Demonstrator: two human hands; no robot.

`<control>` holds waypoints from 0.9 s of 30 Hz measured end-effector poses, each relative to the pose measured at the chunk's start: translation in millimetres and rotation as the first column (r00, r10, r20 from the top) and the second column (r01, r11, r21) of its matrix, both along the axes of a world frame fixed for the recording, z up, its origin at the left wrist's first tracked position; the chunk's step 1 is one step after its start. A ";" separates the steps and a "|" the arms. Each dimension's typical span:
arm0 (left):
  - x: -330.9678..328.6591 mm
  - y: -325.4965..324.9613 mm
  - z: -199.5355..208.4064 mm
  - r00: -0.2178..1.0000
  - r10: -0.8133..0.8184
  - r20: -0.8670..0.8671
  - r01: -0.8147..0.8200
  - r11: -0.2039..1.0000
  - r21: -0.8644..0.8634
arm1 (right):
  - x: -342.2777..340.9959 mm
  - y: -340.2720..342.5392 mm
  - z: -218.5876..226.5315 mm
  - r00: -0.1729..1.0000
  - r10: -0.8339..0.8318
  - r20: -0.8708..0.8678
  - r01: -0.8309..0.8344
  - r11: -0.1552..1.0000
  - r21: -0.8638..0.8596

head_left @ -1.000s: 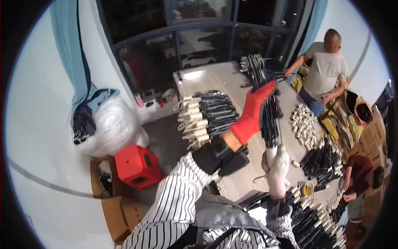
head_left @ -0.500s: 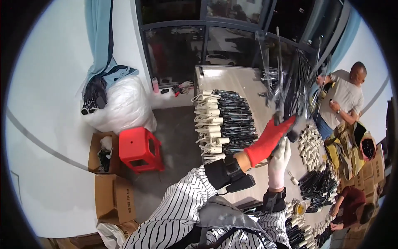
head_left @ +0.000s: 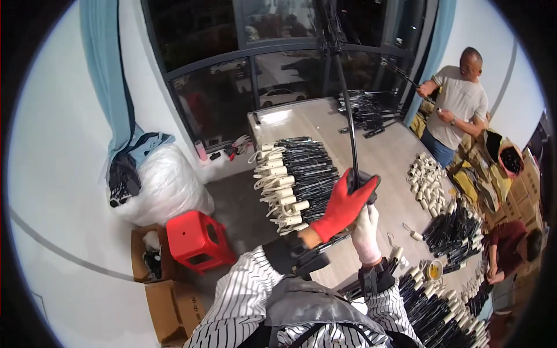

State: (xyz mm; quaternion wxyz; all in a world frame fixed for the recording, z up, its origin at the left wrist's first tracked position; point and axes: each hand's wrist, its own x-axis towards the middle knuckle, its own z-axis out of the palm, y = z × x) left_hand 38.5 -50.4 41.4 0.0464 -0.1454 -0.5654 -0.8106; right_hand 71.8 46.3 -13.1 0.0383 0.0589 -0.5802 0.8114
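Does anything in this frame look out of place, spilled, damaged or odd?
I see no clear spill or damage. One mild oddity is mismatched handwear: the left hand wears a red glove, the right hand a white glove.

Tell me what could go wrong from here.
The long black frame extends well beyond the left hand, so its far end might swing and strike something. The row of black pieces left of that hand could be knocked askew. The small bowl beside the lower-right pile might tip if bumped.
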 end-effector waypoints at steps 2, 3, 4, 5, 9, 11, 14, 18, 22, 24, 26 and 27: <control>4.5 -24.8 -7.7 0.966 0.020 -0.259 -0.074 0.977 -0.201 | 25.7 17.0 -3.2 0.998 0.023 0.064 -0.017 0.995 -0.095; -10.7 -48.1 -5.9 0.846 0.166 -0.507 -0.333 0.907 -0.257 | 44.2 26.8 -4.6 0.998 -0.040 0.055 0.038 0.999 0.033; -24.4 -67.1 15.4 0.985 0.166 0.053 -0.169 0.983 0.066 | 60.7 39.8 -10.6 0.991 -0.124 0.047 0.115 0.981 0.159; -36.8 -94.1 36.3 0.990 0.125 0.062 -0.129 0.990 0.061 | 75.4 55.5 -17.7 0.985 -0.164 0.058 0.154 0.975 0.158; -129.1 -140.8 56.2 0.969 -0.134 0.207 0.018 0.875 0.484 | 135.2 62.4 -25.2 0.981 0.090 0.172 -0.099 0.994 0.044; -133.6 -130.4 59.5 0.938 -0.342 0.051 0.270 0.817 0.509 | 152.9 64.4 -28.7 0.949 0.171 0.265 -0.180 0.984 0.011; -160.9 -86.6 46.4 0.898 -0.433 0.080 0.323 0.770 0.550 | 171.8 72.5 -43.7 0.937 0.013 0.349 -0.035 0.998 0.056; -173.7 -65.9 40.1 0.872 -0.478 0.109 0.335 0.743 0.579 | 187.6 87.7 -59.1 0.933 -0.031 0.359 -0.012 0.993 0.117; -169.2 -82.2 40.7 0.880 -0.460 0.122 0.307 0.745 0.592 | 185.1 61.4 -36.8 0.919 -0.211 0.334 0.131 0.960 0.246; -164.6 -80.2 40.2 0.896 -0.436 0.087 0.305 0.745 0.594 | 176.5 51.9 -35.1 0.890 -0.324 0.321 0.225 0.924 0.310; -152.5 -89.3 46.3 0.932 -0.362 0.007 0.289 0.757 0.586 | 162.5 40.5 -45.4 0.874 -0.465 0.140 0.369 0.823 0.431; -126.6 -45.7 33.4 0.940 -0.332 0.076 0.250 0.825 0.507 | 137.0 34.1 -25.6 0.866 -0.462 0.192 0.351 0.834 0.426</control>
